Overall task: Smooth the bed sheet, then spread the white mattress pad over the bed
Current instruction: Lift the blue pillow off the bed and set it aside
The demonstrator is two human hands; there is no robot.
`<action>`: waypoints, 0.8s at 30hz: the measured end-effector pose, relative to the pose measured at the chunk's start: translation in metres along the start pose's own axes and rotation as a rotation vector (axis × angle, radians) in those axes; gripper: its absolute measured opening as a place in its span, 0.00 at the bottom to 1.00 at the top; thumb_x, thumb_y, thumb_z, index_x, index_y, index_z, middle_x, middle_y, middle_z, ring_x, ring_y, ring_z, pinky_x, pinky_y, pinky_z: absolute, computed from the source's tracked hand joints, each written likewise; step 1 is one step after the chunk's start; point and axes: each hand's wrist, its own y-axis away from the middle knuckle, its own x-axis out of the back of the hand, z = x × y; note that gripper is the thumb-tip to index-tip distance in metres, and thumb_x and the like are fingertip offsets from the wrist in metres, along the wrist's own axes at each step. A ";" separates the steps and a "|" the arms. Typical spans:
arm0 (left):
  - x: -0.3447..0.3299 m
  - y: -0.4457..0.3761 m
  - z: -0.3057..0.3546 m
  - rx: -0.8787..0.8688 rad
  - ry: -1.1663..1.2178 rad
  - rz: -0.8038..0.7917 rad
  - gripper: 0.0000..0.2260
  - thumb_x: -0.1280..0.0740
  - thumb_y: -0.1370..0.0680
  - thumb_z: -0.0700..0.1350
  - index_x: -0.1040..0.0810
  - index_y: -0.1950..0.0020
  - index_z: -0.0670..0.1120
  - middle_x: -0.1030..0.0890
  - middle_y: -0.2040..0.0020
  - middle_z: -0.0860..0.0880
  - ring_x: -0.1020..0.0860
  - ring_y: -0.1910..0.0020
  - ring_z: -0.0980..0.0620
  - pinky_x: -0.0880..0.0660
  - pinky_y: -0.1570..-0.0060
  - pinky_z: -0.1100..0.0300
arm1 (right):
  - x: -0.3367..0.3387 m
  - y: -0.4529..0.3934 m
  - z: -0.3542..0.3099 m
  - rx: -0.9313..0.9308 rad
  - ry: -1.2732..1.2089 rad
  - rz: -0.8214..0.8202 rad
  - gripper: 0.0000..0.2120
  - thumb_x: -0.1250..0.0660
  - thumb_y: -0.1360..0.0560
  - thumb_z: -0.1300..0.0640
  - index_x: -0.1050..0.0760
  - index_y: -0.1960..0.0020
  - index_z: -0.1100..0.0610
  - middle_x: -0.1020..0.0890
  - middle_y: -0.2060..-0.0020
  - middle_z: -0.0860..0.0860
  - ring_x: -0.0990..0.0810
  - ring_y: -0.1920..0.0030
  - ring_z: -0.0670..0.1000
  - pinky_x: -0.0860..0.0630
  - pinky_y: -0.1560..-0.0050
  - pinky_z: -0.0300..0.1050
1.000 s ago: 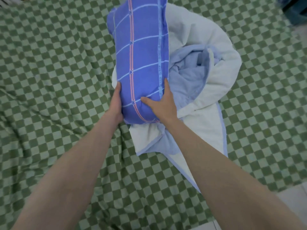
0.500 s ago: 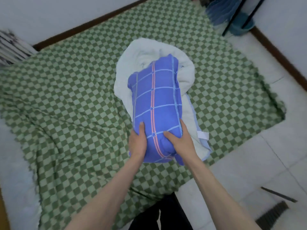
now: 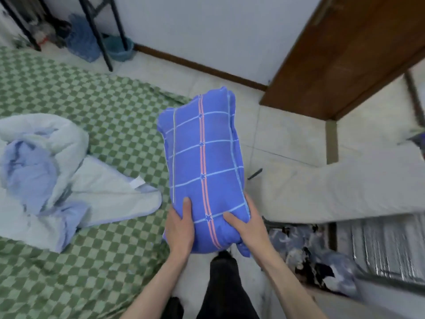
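Note:
A blue pillow with pale grid lines and a red stripe is held up in the air between the bed and the tiled floor. My left hand grips its near left corner and my right hand grips its near right corner. The green checked bed sheet covers the bed on the left and is wrinkled. On it lies a bundled white and pale blue cover, loosely rolled, with a flap spread toward me.
A second bed with a white mattress stands on the right, clutter under its near end. A brown wooden door is at the back right. A black metal frame and a blue bin stand by the far wall. My dark trouser legs are below.
I have lifted the pillow off the bundled cover and swung it to the right, away from the bed. My view has turned right toward the door and the second bed.

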 end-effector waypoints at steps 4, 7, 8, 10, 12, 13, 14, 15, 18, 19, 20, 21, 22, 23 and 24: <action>-0.131 0.021 0.026 -0.028 -0.161 -0.131 0.24 0.40 0.20 0.66 0.24 0.35 0.49 0.19 0.36 0.47 0.22 0.35 0.44 0.28 0.37 0.49 | 0.129 -0.032 0.025 -0.111 -0.128 0.153 0.30 0.25 0.26 0.62 0.28 0.27 0.48 0.15 0.42 0.44 0.15 0.44 0.45 0.20 0.53 0.35; -0.236 0.031 0.043 -0.065 -0.191 -0.196 0.26 0.41 0.21 0.68 0.24 0.35 0.50 0.18 0.38 0.48 0.21 0.37 0.44 0.27 0.38 0.50 | 0.220 -0.074 0.048 -0.182 -0.203 0.229 0.30 0.25 0.26 0.63 0.28 0.28 0.48 0.15 0.42 0.45 0.15 0.43 0.47 0.19 0.53 0.38; -0.246 0.033 0.048 -0.062 -0.174 -0.228 0.28 0.42 0.23 0.69 0.24 0.34 0.50 0.18 0.38 0.49 0.20 0.37 0.45 0.26 0.36 0.48 | 0.231 -0.079 0.048 -0.189 -0.210 0.227 0.30 0.25 0.26 0.63 0.27 0.28 0.47 0.15 0.42 0.46 0.15 0.43 0.48 0.18 0.53 0.38; -0.384 0.032 0.043 -0.021 -0.214 -0.289 0.30 0.44 0.24 0.71 0.25 0.34 0.50 0.18 0.37 0.49 0.21 0.36 0.45 0.27 0.33 0.45 | 0.340 -0.141 0.086 -0.256 -0.203 0.277 0.30 0.24 0.27 0.63 0.27 0.29 0.46 0.15 0.41 0.46 0.15 0.43 0.48 0.18 0.51 0.41; -0.419 0.031 0.048 0.007 -0.215 -0.309 0.31 0.44 0.24 0.70 0.25 0.34 0.49 0.19 0.36 0.47 0.23 0.35 0.43 0.28 0.32 0.43 | 0.375 -0.162 0.098 -0.265 -0.188 0.293 0.29 0.23 0.28 0.62 0.26 0.30 0.45 0.15 0.41 0.46 0.15 0.43 0.47 0.18 0.52 0.39; -0.461 0.031 0.037 0.023 -0.226 -0.340 0.31 0.44 0.22 0.69 0.26 0.32 0.47 0.20 0.34 0.46 0.24 0.33 0.42 0.29 0.31 0.43 | 0.407 -0.181 0.115 -0.288 -0.169 0.332 0.29 0.23 0.28 0.62 0.25 0.31 0.45 0.15 0.42 0.45 0.15 0.45 0.46 0.18 0.54 0.37; -0.505 0.030 0.024 0.064 -0.248 -0.366 0.30 0.43 0.20 0.67 0.28 0.29 0.46 0.22 0.31 0.44 0.26 0.31 0.40 0.32 0.29 0.43 | 0.439 -0.201 0.135 -0.315 -0.146 0.349 0.30 0.22 0.29 0.61 0.24 0.31 0.45 0.15 0.42 0.45 0.15 0.45 0.45 0.18 0.55 0.37; -0.544 0.029 0.010 0.123 -0.264 -0.391 0.31 0.43 0.18 0.65 0.31 0.24 0.44 0.25 0.28 0.42 0.29 0.28 0.39 0.35 0.26 0.44 | 0.466 -0.220 0.159 -0.333 -0.126 0.366 0.30 0.22 0.30 0.62 0.24 0.31 0.45 0.15 0.42 0.46 0.15 0.45 0.46 0.18 0.53 0.39; -0.635 0.024 -0.036 0.375 -0.212 -0.527 0.29 0.42 0.15 0.58 0.37 0.20 0.42 0.30 0.23 0.41 0.32 0.24 0.41 0.38 0.23 0.46 | 0.529 -0.264 0.238 -0.437 -0.098 0.491 0.33 0.21 0.32 0.64 0.25 0.29 0.47 0.15 0.42 0.48 0.14 0.46 0.48 0.18 0.50 0.46; -0.657 0.024 -0.047 0.469 -0.171 -0.594 0.27 0.40 0.15 0.56 0.36 0.21 0.42 0.30 0.23 0.43 0.31 0.24 0.43 0.36 0.24 0.46 | 0.542 -0.273 0.262 -0.477 -0.107 0.542 0.33 0.22 0.31 0.64 0.26 0.29 0.49 0.15 0.41 0.49 0.14 0.47 0.49 0.18 0.50 0.46; -0.674 0.022 -0.055 0.567 -0.140 -0.674 0.27 0.38 0.15 0.56 0.36 0.21 0.44 0.31 0.22 0.46 0.32 0.24 0.44 0.35 0.24 0.44 | 0.553 -0.279 0.283 -0.517 -0.103 0.595 0.33 0.22 0.30 0.64 0.27 0.28 0.52 0.16 0.40 0.52 0.15 0.46 0.51 0.18 0.48 0.47; -0.686 0.022 -0.060 0.642 -0.131 -0.770 0.27 0.38 0.16 0.58 0.36 0.20 0.47 0.32 0.22 0.49 0.33 0.23 0.46 0.35 0.25 0.42 | 0.561 -0.283 0.303 -0.557 -0.095 0.653 0.31 0.23 0.29 0.64 0.28 0.28 0.55 0.18 0.38 0.55 0.16 0.44 0.54 0.19 0.44 0.50; -0.694 0.022 -0.061 0.698 -0.120 -0.856 0.27 0.39 0.17 0.60 0.35 0.20 0.51 0.34 0.21 0.53 0.35 0.22 0.47 0.33 0.27 0.40 | 0.567 -0.284 0.318 -0.600 -0.091 0.705 0.30 0.24 0.28 0.65 0.29 0.28 0.57 0.20 0.36 0.57 0.18 0.42 0.56 0.21 0.40 0.52; -0.700 0.021 -0.059 0.726 -0.111 -0.920 0.26 0.39 0.17 0.61 0.34 0.21 0.54 0.35 0.21 0.54 0.36 0.22 0.48 0.32 0.28 0.40 | 0.571 -0.284 0.330 -0.638 -0.083 0.744 0.29 0.25 0.27 0.66 0.29 0.28 0.59 0.21 0.34 0.59 0.20 0.39 0.58 0.23 0.37 0.54; -0.703 0.020 -0.054 0.724 -0.116 -0.959 0.25 0.38 0.18 0.62 0.33 0.22 0.56 0.35 0.21 0.55 0.35 0.22 0.49 0.30 0.30 0.40 | 0.573 -0.284 0.335 -0.671 -0.068 0.758 0.29 0.26 0.27 0.66 0.30 0.28 0.60 0.22 0.33 0.60 0.21 0.37 0.59 0.24 0.34 0.55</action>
